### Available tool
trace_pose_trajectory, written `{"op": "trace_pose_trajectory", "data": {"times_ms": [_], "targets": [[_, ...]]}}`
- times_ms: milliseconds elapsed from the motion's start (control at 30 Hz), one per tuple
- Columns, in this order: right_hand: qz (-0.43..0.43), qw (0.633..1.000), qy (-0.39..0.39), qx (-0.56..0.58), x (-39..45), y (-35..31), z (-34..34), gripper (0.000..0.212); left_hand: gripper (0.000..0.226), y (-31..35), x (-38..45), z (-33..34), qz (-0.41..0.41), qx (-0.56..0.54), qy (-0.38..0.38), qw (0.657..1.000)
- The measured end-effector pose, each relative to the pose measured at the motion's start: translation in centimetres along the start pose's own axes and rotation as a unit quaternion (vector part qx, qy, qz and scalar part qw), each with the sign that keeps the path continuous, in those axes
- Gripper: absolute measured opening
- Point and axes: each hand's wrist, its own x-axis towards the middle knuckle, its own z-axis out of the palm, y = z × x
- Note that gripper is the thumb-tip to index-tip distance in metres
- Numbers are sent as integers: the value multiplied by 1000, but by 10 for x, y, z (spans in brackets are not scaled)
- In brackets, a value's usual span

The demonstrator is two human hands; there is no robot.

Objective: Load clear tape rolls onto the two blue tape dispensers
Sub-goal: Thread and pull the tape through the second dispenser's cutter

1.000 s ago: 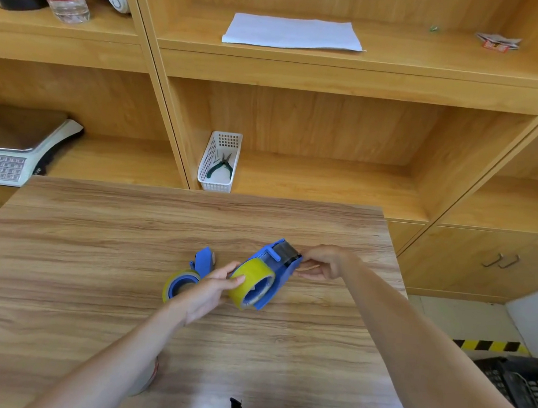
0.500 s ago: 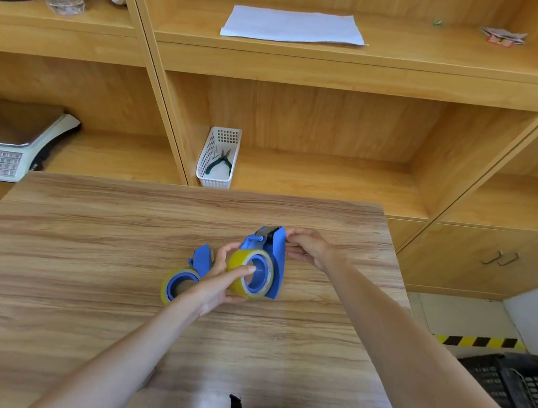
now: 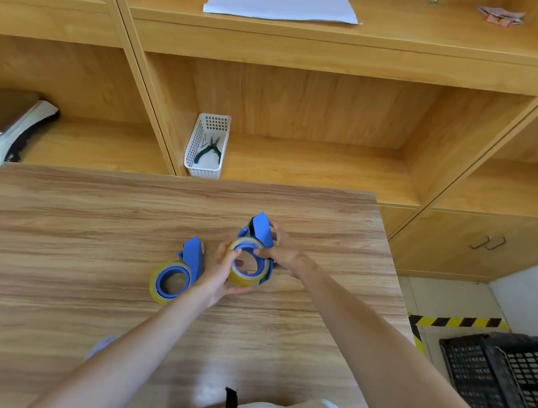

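Head camera looks down on a wooden table point(image 3: 64, 285). Near its middle the left hand point(image 3: 221, 272) curls around the yellowish tape roll point(image 3: 246, 267) from the 9 o'clock side, while the right hand point(image 3: 282, 251) grips the blue dispenser point(image 3: 261, 232) carrying that roll, fingers closed on its frame. Just beside them at 9 o'clock a second dispenser point(image 3: 192, 256) lies with its own roll point(image 3: 170, 281) mounted. Farther off at 12 o'clock, a white basket point(image 3: 206, 147) holding pliers point(image 3: 210, 151) sits on the shelf.

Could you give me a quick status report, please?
Both hands, left and right, grip second dispenser with roll. First dispenser loaded. Table unobstructed.
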Motion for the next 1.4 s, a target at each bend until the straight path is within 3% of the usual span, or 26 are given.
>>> {"op": "trace_pose_trajectory", "data": {"times_ms": [300, 433, 633, 767, 900, 967, 1100, 1400], "targets": [[82, 997, 7, -2, -3, 21, -2, 75, 43, -16, -1, -17, 18, 209, 17, 978], [108, 994, 28, -15, -1, 31, 7, 69, 48, -28, 10, -23, 51, 335, 34, 940], [117, 990, 57, -47, -1, 51, 27, 65, 38, -38, 14, -26, 139, 650, 64, 744], [99, 986, 108, -84, -2, 66, 43, 65, 44, -43, 11, -25, 127, 753, 48, 644], [77, 984, 141, -72, -2, 72, 55, 65, 58, -47, 14, -28, 156, 823, 80, 540], [70, 983, 156, -62, -1, 72, 60, 64, 62, -46, 16, -30, 150, 830, 87, 530], [61, 982, 174, -40, 2, 68, 72, 63, 62, -43, 21, -32, 136, 820, 88, 548], [57, 983, 160, -73, 14, 62, 80, 65, 54, -38, 28, -42, 140, 846, 105, 504]]}}
